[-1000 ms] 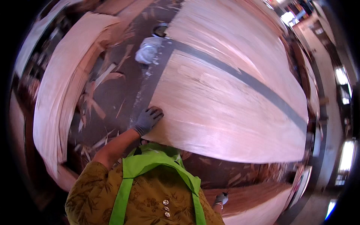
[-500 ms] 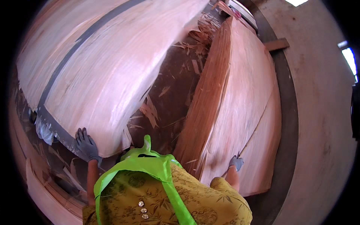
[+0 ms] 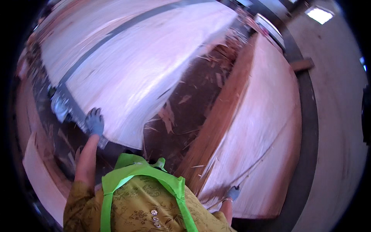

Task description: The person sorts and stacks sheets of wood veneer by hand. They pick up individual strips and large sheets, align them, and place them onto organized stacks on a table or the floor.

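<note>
1. Left hand: grey-gloved, fingers spread, at near-left edge of pale wood veneer sheet.
2. Right hand: gloved, at near end of veneer stack, right of sheet; finger state, grip: cannot tell.

- No text, label, brand, number or sign can be read.
</note>
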{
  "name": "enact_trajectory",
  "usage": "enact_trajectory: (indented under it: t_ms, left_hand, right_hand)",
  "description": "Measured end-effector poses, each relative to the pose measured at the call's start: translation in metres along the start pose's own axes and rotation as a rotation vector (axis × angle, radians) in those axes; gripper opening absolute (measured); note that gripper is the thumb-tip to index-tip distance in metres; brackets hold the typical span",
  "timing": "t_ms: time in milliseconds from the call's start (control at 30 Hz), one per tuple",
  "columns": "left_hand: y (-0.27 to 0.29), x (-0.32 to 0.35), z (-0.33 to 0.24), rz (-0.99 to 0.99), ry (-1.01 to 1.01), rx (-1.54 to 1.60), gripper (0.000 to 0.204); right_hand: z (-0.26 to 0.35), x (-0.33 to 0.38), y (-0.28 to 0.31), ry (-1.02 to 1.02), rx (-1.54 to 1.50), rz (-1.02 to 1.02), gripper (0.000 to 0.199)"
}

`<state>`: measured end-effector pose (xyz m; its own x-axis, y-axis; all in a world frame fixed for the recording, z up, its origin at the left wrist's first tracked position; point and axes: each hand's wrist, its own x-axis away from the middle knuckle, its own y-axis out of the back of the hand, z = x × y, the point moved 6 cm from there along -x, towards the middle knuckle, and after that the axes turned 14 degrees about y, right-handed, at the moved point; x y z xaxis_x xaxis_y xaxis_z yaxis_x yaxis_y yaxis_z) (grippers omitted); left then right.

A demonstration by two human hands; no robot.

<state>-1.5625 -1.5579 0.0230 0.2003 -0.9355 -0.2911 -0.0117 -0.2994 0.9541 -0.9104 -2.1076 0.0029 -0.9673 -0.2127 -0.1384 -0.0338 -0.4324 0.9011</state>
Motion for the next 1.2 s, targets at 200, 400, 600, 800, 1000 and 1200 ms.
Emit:
enact_trajectory:
  t_ms: [200, 400, 600, 800, 1000, 1200]
  left_hand:
    - [0.001, -0.029, 0.029, -0.079, -0.034, 0.153, 0.028]
    - [-0.009, -0.103, 0.13, 0.053, 0.426, -0.04, 0.06]
    - [-0.069, -0.192, 0.247, 0.093, 0.65, 0.121, 0.074]
    - [-0.077, -0.241, 0.256, 0.113, 0.377, 0.269, 0.06]
    - [-0.072, -0.249, 0.264, 0.191, 0.436, 0.864, 0.05]
    - [-0.092, -0.281, 0.259, 0.332, 0.528, 1.246, 0.033]
  right_hand:
    - [0.075, 0.018, 0.01, 0.075, -0.36, -0.022, 0.04]
    - [0.19, 0.081, -0.017, 0.165, -0.545, 0.062, 0.044]
    - [0.325, 0.135, -0.043, 0.178, -0.7, 0.194, 0.05]
    - [0.46, 0.178, -0.07, 0.262, -0.787, 0.282, 0.047]
    - [0.614, 0.223, -0.137, 0.324, -0.729, 0.601, 0.023]
    - [0.733, 0.252, -0.193, 0.175, -0.974, 0.67, 0.012]
